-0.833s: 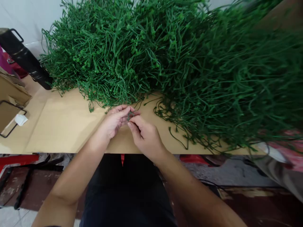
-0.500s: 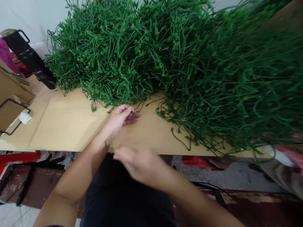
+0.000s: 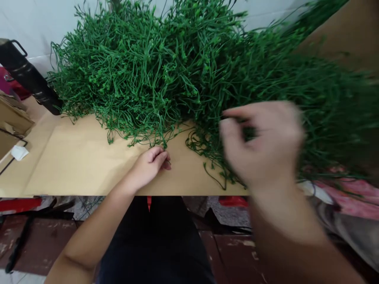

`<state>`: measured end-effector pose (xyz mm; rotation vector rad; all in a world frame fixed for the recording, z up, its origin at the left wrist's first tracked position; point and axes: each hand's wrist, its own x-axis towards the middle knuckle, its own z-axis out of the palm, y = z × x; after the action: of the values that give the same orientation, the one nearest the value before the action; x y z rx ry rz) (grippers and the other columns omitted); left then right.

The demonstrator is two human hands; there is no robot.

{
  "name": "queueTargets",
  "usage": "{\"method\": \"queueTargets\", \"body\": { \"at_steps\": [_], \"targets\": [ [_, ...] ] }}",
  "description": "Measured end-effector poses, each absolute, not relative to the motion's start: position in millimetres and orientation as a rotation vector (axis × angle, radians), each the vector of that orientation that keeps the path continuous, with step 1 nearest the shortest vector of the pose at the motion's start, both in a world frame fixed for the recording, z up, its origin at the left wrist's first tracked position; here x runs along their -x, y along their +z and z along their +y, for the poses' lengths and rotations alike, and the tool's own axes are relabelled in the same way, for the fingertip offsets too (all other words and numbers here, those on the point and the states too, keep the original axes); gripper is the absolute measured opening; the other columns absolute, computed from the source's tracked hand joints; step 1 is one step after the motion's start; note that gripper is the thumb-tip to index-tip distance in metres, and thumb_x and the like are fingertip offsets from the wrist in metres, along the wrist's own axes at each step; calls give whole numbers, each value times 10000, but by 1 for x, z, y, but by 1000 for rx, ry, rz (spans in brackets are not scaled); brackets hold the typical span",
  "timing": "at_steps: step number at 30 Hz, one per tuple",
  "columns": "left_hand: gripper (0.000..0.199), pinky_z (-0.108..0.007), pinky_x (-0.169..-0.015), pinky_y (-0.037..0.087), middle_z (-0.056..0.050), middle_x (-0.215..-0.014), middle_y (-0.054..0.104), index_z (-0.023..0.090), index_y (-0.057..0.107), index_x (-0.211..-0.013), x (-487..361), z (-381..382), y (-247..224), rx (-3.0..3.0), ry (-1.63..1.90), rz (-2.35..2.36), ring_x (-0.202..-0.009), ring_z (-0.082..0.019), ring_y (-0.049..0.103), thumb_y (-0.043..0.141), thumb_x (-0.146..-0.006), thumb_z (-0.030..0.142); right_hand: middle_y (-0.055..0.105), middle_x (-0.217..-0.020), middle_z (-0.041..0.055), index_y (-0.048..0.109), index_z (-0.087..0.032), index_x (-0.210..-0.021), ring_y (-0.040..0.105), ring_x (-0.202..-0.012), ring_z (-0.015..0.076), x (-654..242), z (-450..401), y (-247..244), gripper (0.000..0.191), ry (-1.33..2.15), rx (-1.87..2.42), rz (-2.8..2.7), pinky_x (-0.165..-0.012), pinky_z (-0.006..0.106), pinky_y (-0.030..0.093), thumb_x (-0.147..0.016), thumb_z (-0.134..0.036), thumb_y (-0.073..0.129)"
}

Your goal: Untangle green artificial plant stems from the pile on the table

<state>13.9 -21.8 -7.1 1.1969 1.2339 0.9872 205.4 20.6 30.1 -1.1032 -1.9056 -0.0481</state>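
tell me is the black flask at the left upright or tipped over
Tipped: the black flask lies slanted on its side at the cardboard's back left corner, its loop handle at the upper end, beside the green stems.

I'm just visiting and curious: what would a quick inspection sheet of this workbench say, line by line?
Surface: tan cardboard sheet covering the bench, creased, with bare patches at left.
Job's things: big heap of green plastic stems filling the back and right.
Clutter: black cylinder with handle at far left; small white scrap by a cardboard box.
Hands: left hand rests on the cardboard at the heap's edge, fingers curled; right hand is raised and blurred over the stems, fingers bent, contents unclear.
Cables: nothing seen.
Surroundings: white wall behind; pink cloth at right.
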Motion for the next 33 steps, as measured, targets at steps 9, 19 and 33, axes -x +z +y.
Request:
{"method": "queueTargets", "body": {
  "at_steps": [9,19,33],
  "targets": [
    [157,-249,-633,388,5,-636,546,188,532,-746,-18,-31,-16,-1521,967,1414,-616,-128,511,426,-845,248,533,-715,25,544,-174,-756,481,-641,129,-122,30,18,64,482,1003,-1896,-615,281,398,-768,-236,550],
    [165,-238,-644,415,10,-637,560,184,500,-730,-14,-28,-21,-1331,1050,1359,-627,-114,539,435,-849,277,544,-740,-24,534,-196,-726,522,-640,69,-146,22,7,148,1508,683,-865,-571,200,436,-680,-265,657],
    [90,-228,-746,437,-3,-778,641,150,619,-744,-6,-23,-8,-848,1283,1134,-720,-91,578,561,-699,96,596,-828,20,645,-217,-732,540,-732,103,-142,-8,-18,155,1450,515,-1022,-618,227,450,-808,-337,581]
  ]
}}
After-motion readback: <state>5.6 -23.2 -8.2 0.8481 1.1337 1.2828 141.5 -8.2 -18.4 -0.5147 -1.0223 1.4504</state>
